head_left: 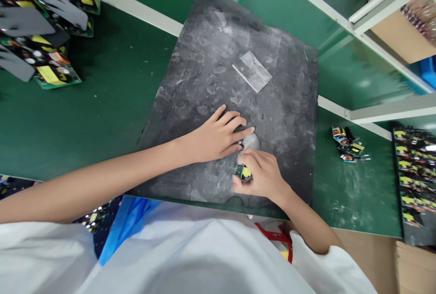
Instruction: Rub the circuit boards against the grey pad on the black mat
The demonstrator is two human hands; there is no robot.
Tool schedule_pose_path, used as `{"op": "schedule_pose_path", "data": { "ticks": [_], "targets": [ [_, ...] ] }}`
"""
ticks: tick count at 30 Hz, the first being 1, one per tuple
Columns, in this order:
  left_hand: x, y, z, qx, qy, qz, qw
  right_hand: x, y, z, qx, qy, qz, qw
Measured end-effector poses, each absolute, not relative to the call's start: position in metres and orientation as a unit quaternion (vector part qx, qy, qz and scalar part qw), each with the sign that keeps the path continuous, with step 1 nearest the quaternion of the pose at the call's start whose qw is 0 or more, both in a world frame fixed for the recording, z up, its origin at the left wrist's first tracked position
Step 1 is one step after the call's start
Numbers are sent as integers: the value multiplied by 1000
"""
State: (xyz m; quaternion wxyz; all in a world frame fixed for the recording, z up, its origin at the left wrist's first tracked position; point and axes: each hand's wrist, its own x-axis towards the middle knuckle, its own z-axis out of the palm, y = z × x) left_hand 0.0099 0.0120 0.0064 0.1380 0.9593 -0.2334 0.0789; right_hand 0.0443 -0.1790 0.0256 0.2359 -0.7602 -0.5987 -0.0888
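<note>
On the worn black mat [211, 76], my right hand [260, 171] grips a small circuit board [245, 173] with a yellow part between thumb and fingers. My left hand [221, 137] lies just to its upper left, palm down with fingers spread. Its fingertips reach a whitish round patch [251, 142] beside the board. A small dark piece shows near the left thumb, too small to make out. Farther up the mat lies a flat, clear-grey rectangular piece [252, 71], touched by neither hand.
Boards with grey metal plates [47, 35] are piled at the upper left of the green table [112, 89]. A few boards [349, 144] sit right of the mat. Rows of boards fill a black tray [413, 171] at far right. White frame bars [388, 112] cross the right side.
</note>
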Motion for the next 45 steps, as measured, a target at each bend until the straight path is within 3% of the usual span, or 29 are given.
{"op": "schedule_pose_path", "data": {
  "ticks": [45],
  "targets": [
    [8,12,6,956,-238,91,146,44,-177,28,-764,-588,-80,254]
  ]
}}
